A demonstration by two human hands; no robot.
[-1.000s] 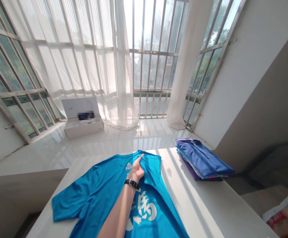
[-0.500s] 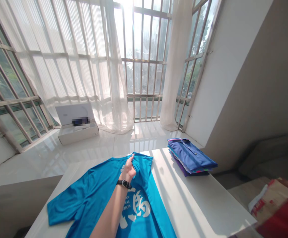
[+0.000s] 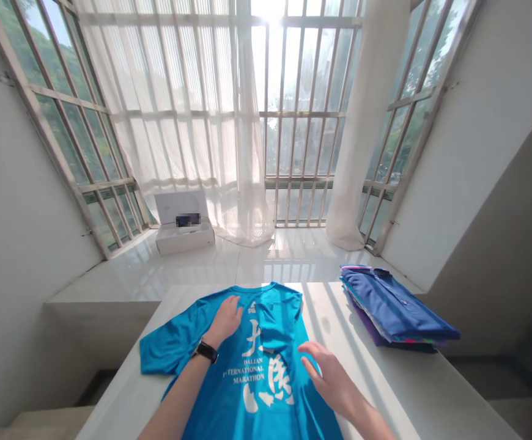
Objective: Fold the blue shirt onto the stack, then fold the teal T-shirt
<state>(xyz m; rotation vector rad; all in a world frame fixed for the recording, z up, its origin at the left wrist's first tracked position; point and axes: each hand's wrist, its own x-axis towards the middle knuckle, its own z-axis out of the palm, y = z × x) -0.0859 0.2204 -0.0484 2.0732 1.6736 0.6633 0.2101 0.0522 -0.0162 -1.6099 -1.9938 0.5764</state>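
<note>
Two stacks of cloth share the white table (image 3: 325, 311): folded shirts (image 3: 389, 305) at its right, a blue T-shirt (image 3: 257, 366) flat at its centre. My left hand (image 3: 224, 321) lies spread open on the T-shirt, gripping nothing; my right hand (image 3: 330, 374) is open and empty, just beside the T-shirt's edge.

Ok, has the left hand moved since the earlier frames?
Yes. The left hand has shifted left, farther from the folded shirt stack, and now lies flat on the blue T-shirt.
</note>
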